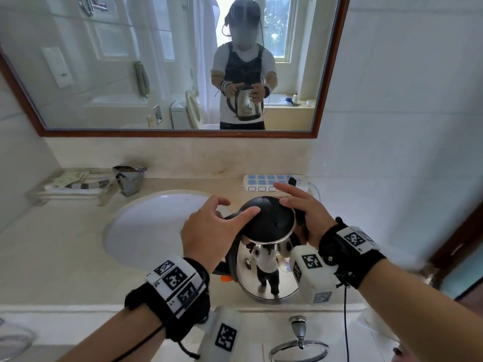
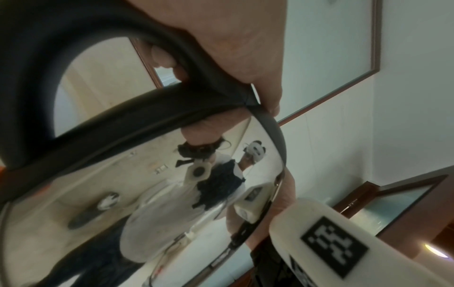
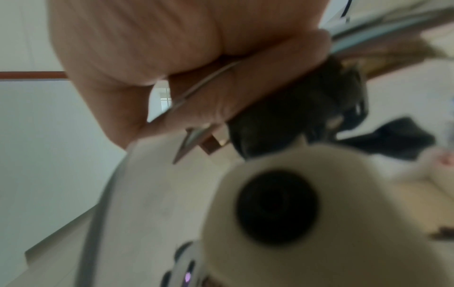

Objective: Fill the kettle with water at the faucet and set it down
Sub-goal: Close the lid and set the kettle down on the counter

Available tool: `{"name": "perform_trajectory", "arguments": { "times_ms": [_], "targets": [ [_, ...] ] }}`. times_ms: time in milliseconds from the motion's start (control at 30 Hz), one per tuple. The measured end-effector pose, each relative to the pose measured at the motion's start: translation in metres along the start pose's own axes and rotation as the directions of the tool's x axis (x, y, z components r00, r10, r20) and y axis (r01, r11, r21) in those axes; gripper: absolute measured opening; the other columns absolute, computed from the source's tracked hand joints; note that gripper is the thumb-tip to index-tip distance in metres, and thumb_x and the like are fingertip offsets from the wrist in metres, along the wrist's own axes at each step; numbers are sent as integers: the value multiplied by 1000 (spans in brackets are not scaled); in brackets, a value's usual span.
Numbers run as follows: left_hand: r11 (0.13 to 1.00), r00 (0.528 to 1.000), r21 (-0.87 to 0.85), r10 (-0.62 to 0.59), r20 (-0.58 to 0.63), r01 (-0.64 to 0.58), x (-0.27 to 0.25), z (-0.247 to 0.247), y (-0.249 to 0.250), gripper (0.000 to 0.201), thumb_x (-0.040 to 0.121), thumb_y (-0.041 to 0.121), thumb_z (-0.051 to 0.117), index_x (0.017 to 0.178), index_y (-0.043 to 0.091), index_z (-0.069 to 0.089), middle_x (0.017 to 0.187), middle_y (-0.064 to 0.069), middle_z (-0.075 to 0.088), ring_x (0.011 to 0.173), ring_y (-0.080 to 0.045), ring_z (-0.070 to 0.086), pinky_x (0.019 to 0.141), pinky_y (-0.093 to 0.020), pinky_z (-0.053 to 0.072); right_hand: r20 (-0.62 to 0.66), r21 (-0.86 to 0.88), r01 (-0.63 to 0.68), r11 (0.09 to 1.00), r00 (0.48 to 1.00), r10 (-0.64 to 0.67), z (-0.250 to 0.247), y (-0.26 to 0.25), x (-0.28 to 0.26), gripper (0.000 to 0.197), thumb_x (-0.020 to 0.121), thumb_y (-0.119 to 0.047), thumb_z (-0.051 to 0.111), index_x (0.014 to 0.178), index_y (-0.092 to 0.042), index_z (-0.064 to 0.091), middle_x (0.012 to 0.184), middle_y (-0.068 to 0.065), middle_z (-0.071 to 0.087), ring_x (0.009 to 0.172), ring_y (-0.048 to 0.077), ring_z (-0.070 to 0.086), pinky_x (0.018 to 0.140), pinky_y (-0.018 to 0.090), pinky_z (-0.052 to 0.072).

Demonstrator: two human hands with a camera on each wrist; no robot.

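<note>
A steel kettle [image 1: 266, 273] with a black domed lid [image 1: 269, 218] is held between both hands, just right of the sink basin [image 1: 156, 226]. The mirror shows it lifted off the counter. My left hand [image 1: 217, 226] grips the black handle [image 2: 98, 21], with fingertips showing through the loop and the thumb lying on the lid. My right hand [image 1: 300, 207] holds the lid's right edge, thumb down the kettle's side, index finger straight. The chrome faucet [image 1: 128, 178] stands behind the basin at the left, away from the kettle. In the right wrist view the right hand [image 3: 172, 58] presses on the kettle wall [image 3: 152, 190].
A white power strip [image 1: 271, 182] lies on the counter just behind the kettle. A tray of folded towels [image 1: 70, 184] sits far left beside the faucet. A chrome towel ring [image 1: 298, 346] hangs below the counter's front edge. A wood-framed mirror [image 1: 183, 133] covers the wall.
</note>
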State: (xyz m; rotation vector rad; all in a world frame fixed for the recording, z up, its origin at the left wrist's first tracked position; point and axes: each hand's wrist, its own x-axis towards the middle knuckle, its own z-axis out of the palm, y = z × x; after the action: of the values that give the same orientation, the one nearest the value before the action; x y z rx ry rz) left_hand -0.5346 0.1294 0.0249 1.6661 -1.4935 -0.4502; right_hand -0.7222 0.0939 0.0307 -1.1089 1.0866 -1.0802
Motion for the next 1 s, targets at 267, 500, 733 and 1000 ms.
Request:
{"name": "perform_trajectory", "arguments": {
  "times_ms": [267,500,733,1000],
  "targets": [
    [992,988,17,-126,-93,128,-7,50,20,67,58,80,48,106,34,50,65,3,63,67,-10,61,65,-28,49,140,-28,-63,998,988,66,-40,1,41,27,78,-21,62,103,-21,71,125,35,54,90,53,52,71,40,46],
    [965,955,46,-246,-165,256,-2,94,30,66,61,76,54,111,32,49,67,5,62,69,-9,60,69,-30,47,270,-25,-105,994,957,108,-75,18,81,27,89,-4,51,111,-11,65,104,15,64,88,25,61,81,36,53],
    [943,929,50,-314,-195,329,4,126,24,69,60,79,54,110,32,49,65,5,62,69,-11,61,70,-34,51,301,-45,-166,985,938,172,-93,36,107,26,88,-9,54,110,-18,65,93,10,66,86,31,59,72,36,53],
    [931,930,134,-309,-201,338,26,134,27,69,62,76,55,112,30,49,61,8,55,67,-10,57,69,-31,46,306,4,-175,985,938,165,-97,46,134,20,88,-10,53,100,-17,67,94,7,68,81,21,64,62,28,54]
  ]
}}
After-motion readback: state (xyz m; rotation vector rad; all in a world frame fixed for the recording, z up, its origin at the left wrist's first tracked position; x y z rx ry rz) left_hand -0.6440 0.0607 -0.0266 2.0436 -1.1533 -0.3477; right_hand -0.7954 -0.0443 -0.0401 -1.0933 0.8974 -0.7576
